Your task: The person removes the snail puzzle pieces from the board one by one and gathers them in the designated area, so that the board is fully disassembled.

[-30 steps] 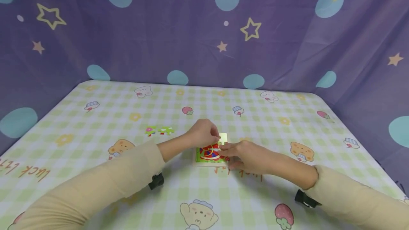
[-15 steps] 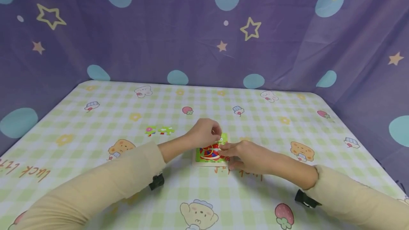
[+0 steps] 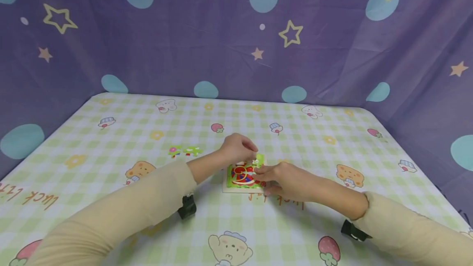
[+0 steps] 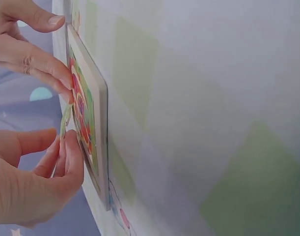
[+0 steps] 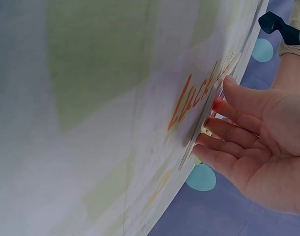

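Observation:
A square wooden jigsaw puzzle (image 3: pixel 242 177) with a red and green picture lies on the table in a pale frame. My left hand (image 3: pixel 238 147) is over its far side, pinching a green puzzle piece (image 4: pixel 66 118) between thumb and fingers in the left wrist view. That piece stands tilted near the puzzle's surface. My right hand (image 3: pixel 292 180) rests at the right side of the puzzle, fingertips on the picture and thumb near the closest edge. In the right wrist view the right fingers (image 5: pixel 233 132) are nearly straight and partly hide the board.
Two loose green puzzle pieces, one with a pink flower (image 3: pixel 174 150) and one with white marks (image 3: pixel 192 150), lie left of the puzzle. A checked tablecloth (image 3: pixel 295 233) covers the table. A purple curtain (image 3: pixel 221 40) hangs behind it.
My left hand has lifted slightly and shifted, uncovering more of the puzzle's far side. The piece by its fingers looked pale and now shows green. My right hand has stayed in place.

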Demonstrator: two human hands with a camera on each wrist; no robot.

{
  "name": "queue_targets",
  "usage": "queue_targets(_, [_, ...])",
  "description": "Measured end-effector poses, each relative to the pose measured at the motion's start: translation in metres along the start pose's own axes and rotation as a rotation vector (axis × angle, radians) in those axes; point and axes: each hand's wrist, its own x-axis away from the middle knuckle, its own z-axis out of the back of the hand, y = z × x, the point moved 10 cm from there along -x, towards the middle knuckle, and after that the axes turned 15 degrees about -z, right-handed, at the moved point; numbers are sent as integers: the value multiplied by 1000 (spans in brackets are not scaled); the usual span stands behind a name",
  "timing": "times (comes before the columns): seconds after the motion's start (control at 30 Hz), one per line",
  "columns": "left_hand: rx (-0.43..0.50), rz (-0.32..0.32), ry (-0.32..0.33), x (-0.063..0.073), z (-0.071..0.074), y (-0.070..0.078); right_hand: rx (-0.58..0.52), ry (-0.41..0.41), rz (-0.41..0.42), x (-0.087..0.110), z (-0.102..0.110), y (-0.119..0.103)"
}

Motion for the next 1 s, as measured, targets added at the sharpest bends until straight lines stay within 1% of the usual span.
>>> queue_targets(0.07, [44,31,11,0,-1,-4,2,2,-2,0,0,0])
queue_targets(0.27, [158,80,53,2,-4,-6,0,5,-15,-1,0,0])
queue_targets(0.37, [192,96,70,4,-4,-6,5,12,-17,-1,0,0])
queue_targets(0.47, [194,111,90,4,-3,-7,11,22,-10,-1,0,-1])
queue_targets(0.63, [138,108,123,3,7,-11,15,38,3,0,0,-2])
queue_targets(0.77, [118,110,126,2,15,-18,8,38,8,1,0,-2])
queue_targets(0.9, [174,126,119,2,24,-27,7,36,5,1,0,-2])
queue_targets(1.0, [251,133,124,3,31,-32,9,35,0,1,0,-3])
